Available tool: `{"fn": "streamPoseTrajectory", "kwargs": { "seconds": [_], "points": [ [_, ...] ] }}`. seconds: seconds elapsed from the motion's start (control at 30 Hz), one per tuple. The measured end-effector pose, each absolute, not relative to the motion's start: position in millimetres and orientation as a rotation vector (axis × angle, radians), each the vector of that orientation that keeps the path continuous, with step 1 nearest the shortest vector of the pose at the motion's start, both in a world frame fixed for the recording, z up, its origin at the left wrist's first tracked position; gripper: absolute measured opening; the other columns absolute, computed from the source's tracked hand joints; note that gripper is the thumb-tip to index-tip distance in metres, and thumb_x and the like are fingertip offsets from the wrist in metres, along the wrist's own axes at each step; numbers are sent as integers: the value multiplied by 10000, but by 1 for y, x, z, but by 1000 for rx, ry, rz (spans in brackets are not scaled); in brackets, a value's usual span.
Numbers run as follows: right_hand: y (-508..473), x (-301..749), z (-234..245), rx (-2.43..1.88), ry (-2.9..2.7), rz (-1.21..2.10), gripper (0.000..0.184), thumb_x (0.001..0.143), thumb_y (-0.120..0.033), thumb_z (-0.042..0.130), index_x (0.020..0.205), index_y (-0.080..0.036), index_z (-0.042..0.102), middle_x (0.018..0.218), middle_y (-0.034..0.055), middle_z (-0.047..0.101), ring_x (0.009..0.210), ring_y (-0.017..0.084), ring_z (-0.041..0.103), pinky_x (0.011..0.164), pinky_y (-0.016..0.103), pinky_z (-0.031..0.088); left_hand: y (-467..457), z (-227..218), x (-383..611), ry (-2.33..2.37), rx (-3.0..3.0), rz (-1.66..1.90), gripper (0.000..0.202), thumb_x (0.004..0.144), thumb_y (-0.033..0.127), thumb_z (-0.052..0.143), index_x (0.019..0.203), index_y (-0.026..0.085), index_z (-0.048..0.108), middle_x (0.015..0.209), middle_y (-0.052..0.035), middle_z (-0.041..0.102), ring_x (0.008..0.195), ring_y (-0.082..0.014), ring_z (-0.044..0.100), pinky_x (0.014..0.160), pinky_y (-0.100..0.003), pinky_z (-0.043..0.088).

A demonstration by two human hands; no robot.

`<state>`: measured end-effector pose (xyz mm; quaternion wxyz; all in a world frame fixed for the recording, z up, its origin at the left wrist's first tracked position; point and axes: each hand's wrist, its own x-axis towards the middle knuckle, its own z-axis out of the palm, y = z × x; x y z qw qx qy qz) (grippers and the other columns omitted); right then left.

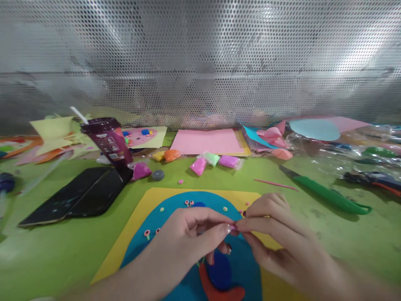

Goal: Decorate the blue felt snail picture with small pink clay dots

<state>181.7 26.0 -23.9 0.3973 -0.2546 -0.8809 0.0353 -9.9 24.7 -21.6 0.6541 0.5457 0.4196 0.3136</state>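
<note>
My left hand (191, 238) and my right hand (278, 234) meet fingertip to fingertip over a blue round sheet (169, 217) that lies on a yellow sheet (147, 200). Both pinch a tiny pink bit of clay (233, 228) between thumb and forefinger. Small clay dots and flower shapes sit on the blue sheet. A dark blue shape (219, 271) and a red crescent (219, 292) lie under my hands.
Bagged clay lumps in pink (198, 165), green (212, 158), orange (171, 155) lie behind. A black phone (78, 195) and a purple drink carton (109, 142) stand left. A green-handled knife (328, 194) and a pink stick (275, 184) lie right. Pink paper (206, 141) rests by the perforated metal wall.
</note>
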Motion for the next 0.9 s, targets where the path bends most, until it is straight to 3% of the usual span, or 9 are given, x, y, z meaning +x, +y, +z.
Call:
{"fn": "streamPoseTrajectory", "kwargs": {
  "seconds": [0.13, 0.27, 0.47, 0.67, 0.77, 0.9],
  "points": [
    [26, 184, -25, -638, -2234, 61, 152, 828, -41, 569, 879, -181, 540, 780, 24, 575, 700, 160, 500, 619, 319, 381, 24, -22, -11, 957, 1224, 727, 118, 778, 307, 619, 777, 196, 656, 607, 55, 600, 547, -57, 530, 494, -134, 418],
    [26, 185, -26, -678, -2239, 52, 166, 847, -56, 532, 922, -204, 535, 789, 30, 566, 706, 167, 516, 617, 322, 403, 24, -22, -11, 958, 1210, 746, 149, 744, 313, 658, 730, 180, 594, 609, 60, 579, 532, -53, 500, 488, -142, 400],
    [29, 189, -23, -676, -2240, 105, 90, 866, -125, 561, 875, -203, 516, 741, 24, 569, 671, 157, 543, 580, 287, 450, 30, -12, -16, 1056, 1338, 701, 340, 841, 406, 492, 589, 180, 524, 549, 37, 570, 469, -73, 457, 475, -194, 370],
    [32, 192, -22, -790, -2164, 204, 127, 876, -109, 513, 921, -216, 566, 806, 38, 594, 685, 140, 573, 518, 224, 466, 59, -4, -41, 1316, 1793, 739, 210, 849, 381, 483, 877, 249, 645, 743, 30, 661, 621, -114, 576, 571, -206, 434],
    [35, 194, -22, -873, -2148, 278, 101, 879, -138, 516, 840, -209, 578, 755, 24, 580, 609, 123, 536, 462, 213, 425, 75, -7, -56, 1402, 1962, 768, 236, 844, 406, 487, 889, 232, 640, 908, -4, 686, 781, -164, 626, 688, -254, 463],
    [37, 198, -23, -878, -2111, 355, 97, 865, -151, 539, 783, -201, 554, 705, 3, 549, 586, 116, 502, 485, 222, 415, 83, -4, -67, 1530, 2113, 846, 216, 808, 412, 549, 844, 219, 640, 834, -5, 695, 711, -165, 606, 645, -265, 445]
  ]
}}
